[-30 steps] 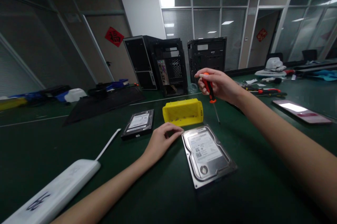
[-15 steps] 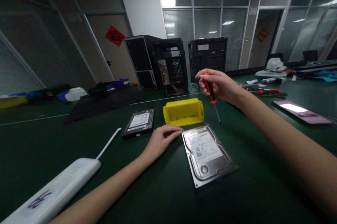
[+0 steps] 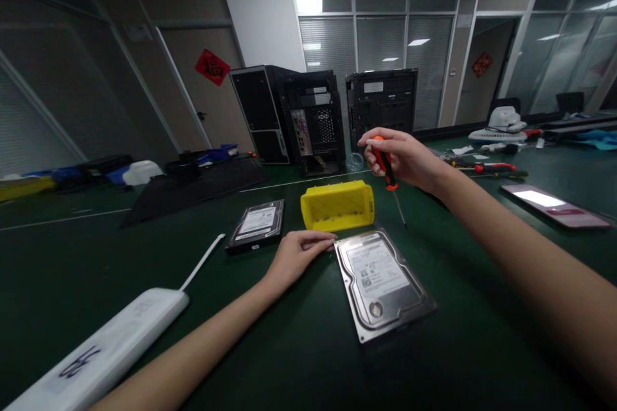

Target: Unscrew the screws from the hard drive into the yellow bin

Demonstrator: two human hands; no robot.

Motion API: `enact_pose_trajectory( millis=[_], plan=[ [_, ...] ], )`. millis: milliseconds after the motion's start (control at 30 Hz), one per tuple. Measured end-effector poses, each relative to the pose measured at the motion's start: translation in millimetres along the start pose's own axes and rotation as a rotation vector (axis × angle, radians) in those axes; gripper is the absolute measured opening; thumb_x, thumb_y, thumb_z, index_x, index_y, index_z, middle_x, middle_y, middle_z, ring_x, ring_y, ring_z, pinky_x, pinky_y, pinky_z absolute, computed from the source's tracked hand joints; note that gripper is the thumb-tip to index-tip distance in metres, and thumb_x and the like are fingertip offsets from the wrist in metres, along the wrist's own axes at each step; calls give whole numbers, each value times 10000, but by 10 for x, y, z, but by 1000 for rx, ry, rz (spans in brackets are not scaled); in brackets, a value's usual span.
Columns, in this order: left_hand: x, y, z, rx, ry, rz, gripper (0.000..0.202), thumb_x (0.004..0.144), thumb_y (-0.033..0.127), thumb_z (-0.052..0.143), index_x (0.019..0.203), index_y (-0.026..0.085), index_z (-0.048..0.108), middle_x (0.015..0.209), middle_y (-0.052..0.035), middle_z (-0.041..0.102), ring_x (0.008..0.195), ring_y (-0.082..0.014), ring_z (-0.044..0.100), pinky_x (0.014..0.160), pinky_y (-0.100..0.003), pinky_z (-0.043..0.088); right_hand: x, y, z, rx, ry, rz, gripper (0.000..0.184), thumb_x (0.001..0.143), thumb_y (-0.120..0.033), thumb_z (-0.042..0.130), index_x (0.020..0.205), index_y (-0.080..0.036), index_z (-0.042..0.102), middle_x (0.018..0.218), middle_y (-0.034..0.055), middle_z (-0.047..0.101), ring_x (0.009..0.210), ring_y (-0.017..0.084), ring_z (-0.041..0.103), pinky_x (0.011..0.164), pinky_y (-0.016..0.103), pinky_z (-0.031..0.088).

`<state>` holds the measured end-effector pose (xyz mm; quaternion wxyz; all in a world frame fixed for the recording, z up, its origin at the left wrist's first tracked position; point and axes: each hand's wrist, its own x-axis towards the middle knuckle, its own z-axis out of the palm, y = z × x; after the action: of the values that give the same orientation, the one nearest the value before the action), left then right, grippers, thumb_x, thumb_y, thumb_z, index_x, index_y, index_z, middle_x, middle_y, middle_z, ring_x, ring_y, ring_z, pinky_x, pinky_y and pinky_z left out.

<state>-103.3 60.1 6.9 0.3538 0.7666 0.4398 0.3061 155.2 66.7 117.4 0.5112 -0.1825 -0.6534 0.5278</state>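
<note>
My right hand (image 3: 403, 157) is closed around a red-and-black screwdriver (image 3: 388, 176), held above the green table with its thin shaft pointing down and right. A silver hard drive (image 3: 383, 282) lies label-up in front of me. My left hand (image 3: 295, 255) rests on the table at that drive's far left corner, fingers curled together and touching its edge. Just beyond stands a yellow plastic tray (image 3: 337, 205). A second, darker hard drive (image 3: 256, 223) lies left of the tray.
A white power strip with its cable (image 3: 106, 350) lies at the near left. Two open black computer cases (image 3: 308, 118) stand at the back. A phone (image 3: 554, 204) lies at the right, with tools (image 3: 491, 168) behind it. A black panel (image 3: 193, 186) lies at the back left.
Hardly anything has moved. My left fingers have stretched a little toward the silver drive's corner. My right hand keeps the screwdriver in the same place.
</note>
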Motion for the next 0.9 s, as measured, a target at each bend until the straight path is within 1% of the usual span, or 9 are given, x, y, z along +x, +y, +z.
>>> enact_pose_trajectory(
  millis=[100, 200, 233, 333, 400, 500, 633, 767, 900],
  plan=[
    [-27, 34, -55, 116, -20, 53, 315, 812, 387, 559, 1035, 194, 669, 1029, -59, 684, 910, -205, 631, 825, -345, 484, -5, -7, 2, -2, 6, 5, 153, 772, -239, 573, 899, -155, 573, 667, -13, 520, 563, 73, 485, 509, 191, 395],
    [-70, 112, -177, 353, -100, 156, 288, 837, 390, 528, 1047, 243, 660, 1021, -43, 662, 854, -192, 609, 736, -329, 483, -10, -15, 2, -3, 15, 8, 154, 765, -246, 582, 892, -160, 574, 671, -14, 518, 565, 73, 482, 512, 193, 394],
    [-83, 140, -220, 429, -129, 204, 268, 844, 379, 524, 1030, 249, 667, 1006, -43, 653, 856, -189, 596, 732, -323, 476, -11, -15, 2, -5, 19, 11, 154, 763, -248, 583, 891, -162, 574, 670, -15, 517, 564, 73, 480, 511, 193, 393],
    [-111, 202, -300, 589, -172, 356, 242, 879, 321, 485, 1017, 249, 671, 995, -51, 620, 927, -189, 554, 801, -332, 446, -12, -6, 0, -5, 18, 31, 159, 760, -242, 586, 898, -163, 575, 671, -14, 519, 567, 75, 478, 507, 193, 388],
    [-119, 217, -299, 650, -194, 420, 248, 894, 299, 464, 1029, 246, 665, 996, -54, 608, 939, -188, 539, 811, -335, 438, -12, 1, -2, -1, 15, 39, 160, 760, -230, 585, 905, -162, 577, 677, -11, 522, 575, 76, 481, 508, 191, 386],
    [-127, 206, -249, 701, -201, 467, 257, 908, 286, 438, 1026, 239, 662, 988, -54, 606, 919, -185, 537, 795, -331, 440, -13, 7, -6, 2, 16, 40, 149, 769, -223, 576, 903, -159, 580, 682, -10, 523, 575, 73, 483, 510, 188, 384],
    [-147, 179, -199, 754, -171, 500, 261, 913, 273, 424, 1001, 233, 666, 981, -51, 610, 899, -180, 542, 782, -327, 442, -14, 8, -7, 3, 13, 37, 136, 776, -214, 567, 897, -154, 581, 680, -10, 522, 567, 67, 485, 512, 185, 386],
    [-165, 174, -194, 810, -168, 529, 251, 911, 256, 423, 992, 227, 659, 974, -46, 611, 891, -180, 549, 769, -321, 447, -12, 12, -6, 0, 9, 44, 151, 767, -220, 580, 904, -157, 580, 675, -10, 524, 571, 73, 489, 511, 188, 395],
    [-164, 141, -206, 829, -128, 541, 246, 916, 262, 407, 959, 200, 641, 963, -52, 606, 879, -176, 561, 758, -311, 460, -5, 13, -12, -7, 1, 40, 152, 768, -236, 583, 899, -159, 580, 669, -11, 526, 563, 74, 490, 505, 188, 397]
  ],
)
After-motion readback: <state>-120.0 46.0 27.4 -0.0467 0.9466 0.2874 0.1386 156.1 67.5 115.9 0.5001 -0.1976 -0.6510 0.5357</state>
